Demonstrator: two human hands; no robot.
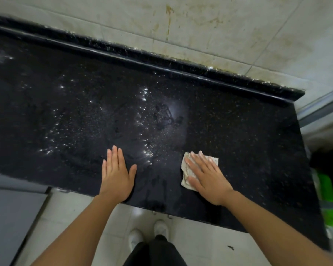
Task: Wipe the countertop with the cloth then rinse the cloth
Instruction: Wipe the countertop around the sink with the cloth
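A black speckled countertop [85,116] runs across the view, wet with glinting droplets and streaks in its middle. A small pale folded cloth [186,169] lies on it near the front edge, right of centre. My right hand [208,179] presses flat on the cloth with straight spread fingers, covering most of it. My left hand [116,175] rests flat on the bare counter to the left of the cloth, fingers straight, holding nothing.
A raised black back ledge [161,62] borders the counter against a stained tiled wall [200,25]. The counter ends at the right, beside a green object [329,192] and a metal frame [323,108]. A grey panel [8,217] lies low left. White shoes stand on the tiled floor below.
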